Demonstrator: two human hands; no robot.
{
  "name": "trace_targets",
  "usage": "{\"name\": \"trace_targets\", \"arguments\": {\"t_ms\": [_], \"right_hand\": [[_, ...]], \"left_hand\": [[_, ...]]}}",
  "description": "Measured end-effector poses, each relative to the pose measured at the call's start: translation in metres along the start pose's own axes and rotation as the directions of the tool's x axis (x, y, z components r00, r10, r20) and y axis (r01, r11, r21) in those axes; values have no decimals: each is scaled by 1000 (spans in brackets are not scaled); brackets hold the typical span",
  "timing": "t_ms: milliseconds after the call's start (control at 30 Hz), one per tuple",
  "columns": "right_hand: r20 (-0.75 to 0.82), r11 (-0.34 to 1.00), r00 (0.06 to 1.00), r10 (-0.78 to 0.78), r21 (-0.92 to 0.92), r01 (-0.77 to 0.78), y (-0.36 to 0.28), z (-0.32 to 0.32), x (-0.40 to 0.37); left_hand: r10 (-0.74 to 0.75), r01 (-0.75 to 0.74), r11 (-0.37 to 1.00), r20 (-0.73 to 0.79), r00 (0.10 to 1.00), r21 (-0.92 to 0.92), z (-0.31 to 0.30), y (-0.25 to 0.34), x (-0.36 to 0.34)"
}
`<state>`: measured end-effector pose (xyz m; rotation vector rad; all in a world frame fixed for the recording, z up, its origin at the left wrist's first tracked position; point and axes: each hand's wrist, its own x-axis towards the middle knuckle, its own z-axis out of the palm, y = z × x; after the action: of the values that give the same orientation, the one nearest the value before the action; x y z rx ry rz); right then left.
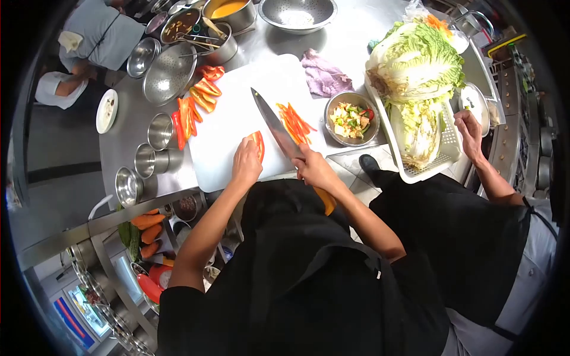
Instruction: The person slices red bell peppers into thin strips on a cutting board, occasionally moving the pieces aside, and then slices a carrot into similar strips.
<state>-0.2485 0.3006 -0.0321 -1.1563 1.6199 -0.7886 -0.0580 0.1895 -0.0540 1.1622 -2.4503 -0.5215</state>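
Observation:
My right hand (313, 168) is closed round the yellow handle of a large kitchen knife (278, 126), whose blade points up and left across the white cutting board (237, 118). On the board, my left hand (247, 161) grips a piece of red bell pepper (258, 146), its fingers partly hiding it. Thin red and orange pepper strips (295, 123) lie to the right of the blade. Larger pepper pieces (205, 95) line the board's upper left edge, and more red pieces (186, 120) rest below them.
A bowl of chopped vegetables (349, 120) and a purple cloth (323, 74) sit right of the board. Beyond is a basket (409, 172) of napa cabbage (418, 62), with a co-worker's hand (469, 133) beside it. Small metal bowls (161, 132) and a colander (169, 76) stand left.

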Motion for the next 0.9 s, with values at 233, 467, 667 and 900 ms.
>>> {"name": "trace_targets", "arguments": {"t_ms": [233, 467, 667, 900], "right_hand": [[153, 844, 982, 109, 508, -172, -9, -29, -12], [148, 921, 986, 79, 368, -129, 15, -28, -11], [187, 921, 968, 170, 320, -223, 16, -15, -9], [62, 908, 988, 138, 390, -151, -13, -39, -7]], "left_hand": [[-159, 134, 976, -144, 977, -172, -55, 29, 20], [179, -204, 919, -102, 978, -338, -8, 133, 116], [294, -274, 945, 95, 951, -176, 38, 174, 152], [431, -361, 885, 221, 875, -294, 38, 151, 200]]}}
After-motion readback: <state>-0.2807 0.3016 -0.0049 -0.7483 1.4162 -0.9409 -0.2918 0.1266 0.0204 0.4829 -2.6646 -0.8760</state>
